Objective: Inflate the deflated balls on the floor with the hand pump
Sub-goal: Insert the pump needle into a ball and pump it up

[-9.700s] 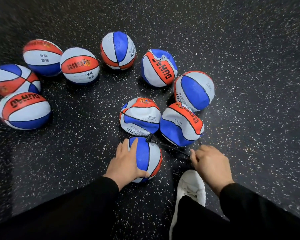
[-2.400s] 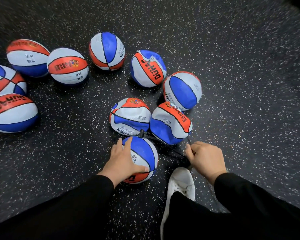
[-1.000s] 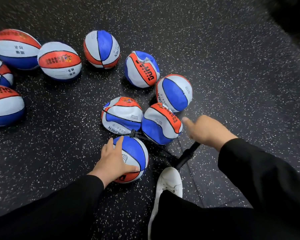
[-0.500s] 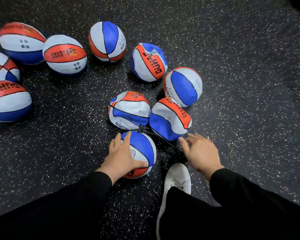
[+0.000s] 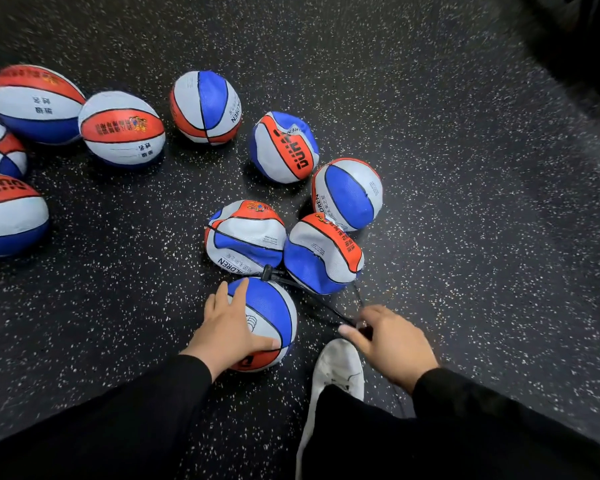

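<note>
Floor (image 5: 465, 202) first, since it's the biggest thing here: black rubber with white specks, and red, white and blue balls scattered all over it. The ones off to the left, like the ball by the edge (image 5: 11, 216), look round and full. The cluster in the middle is a different story; the crumpled ball (image 5: 245, 237) and its dented neighbour (image 5: 321, 254) are clearly still soft, so plenty of pumping is left.

The ball being worked on (image 5: 267, 313) sits right in front of the person's white shoe (image 5: 338, 368), just below those two saggy ones. The left hand (image 5: 227, 329) lies flat on top of it, fingers spread, pressing it steady rather than gripping. A thin black hose (image 5: 312, 294) runs from the top of that ball down to the right.

Now the change: a second ago the right hand (image 5: 392, 341) was up high with the pump handle pulled out, and now it's back down low by the shoe, so that looks like one full push stroke finished. Its fingers curl round something dark, presumably the pump handle (image 5: 362, 329), though most of the pump is hidden under the hand. The ball looks rounder than it did some seconds back, so probably only a few more strokes to go.
</note>
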Demonstrator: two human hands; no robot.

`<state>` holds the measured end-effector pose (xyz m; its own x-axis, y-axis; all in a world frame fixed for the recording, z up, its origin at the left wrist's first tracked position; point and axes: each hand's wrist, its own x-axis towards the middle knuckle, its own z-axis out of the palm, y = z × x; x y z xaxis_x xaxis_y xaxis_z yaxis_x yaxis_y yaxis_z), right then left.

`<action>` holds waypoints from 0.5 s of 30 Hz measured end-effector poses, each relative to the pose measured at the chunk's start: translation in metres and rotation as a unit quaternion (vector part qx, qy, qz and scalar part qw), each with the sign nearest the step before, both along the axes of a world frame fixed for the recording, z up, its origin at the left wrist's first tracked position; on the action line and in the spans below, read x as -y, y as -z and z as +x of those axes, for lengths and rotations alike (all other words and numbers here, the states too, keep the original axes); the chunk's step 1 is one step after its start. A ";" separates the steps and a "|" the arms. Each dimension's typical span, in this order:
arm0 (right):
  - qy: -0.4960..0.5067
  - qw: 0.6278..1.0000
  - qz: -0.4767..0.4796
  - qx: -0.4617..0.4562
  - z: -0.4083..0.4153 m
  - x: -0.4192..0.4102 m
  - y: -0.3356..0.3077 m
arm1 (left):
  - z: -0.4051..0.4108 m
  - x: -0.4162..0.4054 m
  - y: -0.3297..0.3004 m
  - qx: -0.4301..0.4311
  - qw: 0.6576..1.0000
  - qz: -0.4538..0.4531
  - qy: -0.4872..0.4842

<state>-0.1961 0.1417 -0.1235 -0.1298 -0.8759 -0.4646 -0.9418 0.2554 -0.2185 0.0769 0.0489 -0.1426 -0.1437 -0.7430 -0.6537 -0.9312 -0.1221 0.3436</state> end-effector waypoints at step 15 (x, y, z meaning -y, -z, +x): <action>-0.020 0.996 -0.058 -0.072 -0.012 0.072 -0.095 | -0.001 0.004 0.006 0.004 1.000 -0.003 0.000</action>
<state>-0.2078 0.0700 -0.0288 -0.1519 -0.9282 -0.3395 -0.9742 0.1986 -0.1071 0.0761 0.0444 -0.1486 -0.1391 -0.7473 -0.6498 -0.9338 -0.1195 0.3373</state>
